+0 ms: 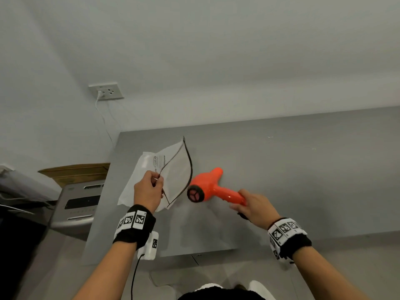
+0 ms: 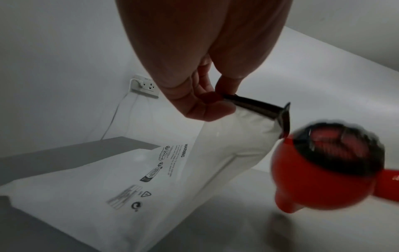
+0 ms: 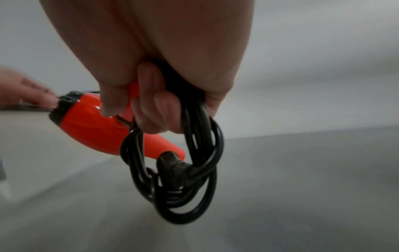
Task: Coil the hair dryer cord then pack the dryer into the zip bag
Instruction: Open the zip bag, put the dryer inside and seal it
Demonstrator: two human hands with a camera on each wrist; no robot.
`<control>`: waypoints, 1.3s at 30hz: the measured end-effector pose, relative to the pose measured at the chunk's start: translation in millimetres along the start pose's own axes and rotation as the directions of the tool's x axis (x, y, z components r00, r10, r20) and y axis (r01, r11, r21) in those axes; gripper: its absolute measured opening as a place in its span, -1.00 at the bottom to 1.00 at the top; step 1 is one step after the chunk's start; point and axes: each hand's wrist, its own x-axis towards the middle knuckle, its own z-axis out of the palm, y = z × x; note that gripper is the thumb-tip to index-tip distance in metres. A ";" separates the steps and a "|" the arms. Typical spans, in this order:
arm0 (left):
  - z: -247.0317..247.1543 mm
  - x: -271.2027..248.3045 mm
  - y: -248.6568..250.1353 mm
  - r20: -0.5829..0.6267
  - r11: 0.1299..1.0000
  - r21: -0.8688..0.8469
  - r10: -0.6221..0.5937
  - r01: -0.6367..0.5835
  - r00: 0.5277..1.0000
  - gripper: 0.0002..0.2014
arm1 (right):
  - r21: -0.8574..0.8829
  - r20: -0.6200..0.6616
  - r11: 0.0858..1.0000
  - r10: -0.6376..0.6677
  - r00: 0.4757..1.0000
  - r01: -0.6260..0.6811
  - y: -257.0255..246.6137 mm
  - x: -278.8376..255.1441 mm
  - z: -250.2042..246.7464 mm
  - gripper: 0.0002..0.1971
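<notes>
Item: orange hair dryer (image 1: 207,187), held above the grey table (image 1: 303,169) just beside the mouth of the white zip bag (image 1: 138,180), its black-grilled end nearest the opening. Right hand (image 1: 253,206): fingers curled round the handle, with the coiled black cord (image 3: 179,179) and its plug (image 3: 172,168) bunched in the same grip and hanging below. Left hand (image 1: 148,191): thumb and fingers pinch one lip of the bag's dark zip strip (image 1: 188,161), lifting it so the mouth gapes. Remainder of bag lies on the table. Handling note: coiling looks done; insertion not yet begun. Best to hold the lip high and taut, lead with the grilled end, and keep the loops gathered so none snags the zip. Background: wall socket (image 1: 107,91) with white cable.
</notes>
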 end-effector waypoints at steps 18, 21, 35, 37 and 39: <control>38.1 -3.9 36.3 0.124 0.980 0.058 0.184 -0.192 0.975 -0.96 | 0.848 0.522 -0.124 0.034 0.852 -0.515 -49.2 -33.3 -8.8 -0.54; 42.3 -15.5 51.0 0.175 0.968 0.000 0.248 -0.252 0.953 -0.94 | 0.833 0.539 -0.165 0.024 0.842 -0.528 -55.0 -30.1 -1.7 -0.49; 51.7 -49.9 84.2 0.592 0.735 -0.028 0.558 -0.678 0.581 -0.97 | 0.789 0.602 -0.156 0.000 0.798 -0.595 -67.0 -12.5 -21.3 -0.63; 54.4 -58.4 73.5 0.603 0.696 -0.043 0.591 -0.717 0.537 -0.97 | 0.806 0.586 -0.132 0.037 0.810 -0.577 -64.3 -8.9 -27.3 -0.63; 54.4 -62.8 63.6 0.615 0.682 -0.021 0.585 -0.731 0.529 -0.99 | 0.835 0.551 -0.061 0.109 0.828 -0.547 -58.4 -7.1 -32.3 -0.65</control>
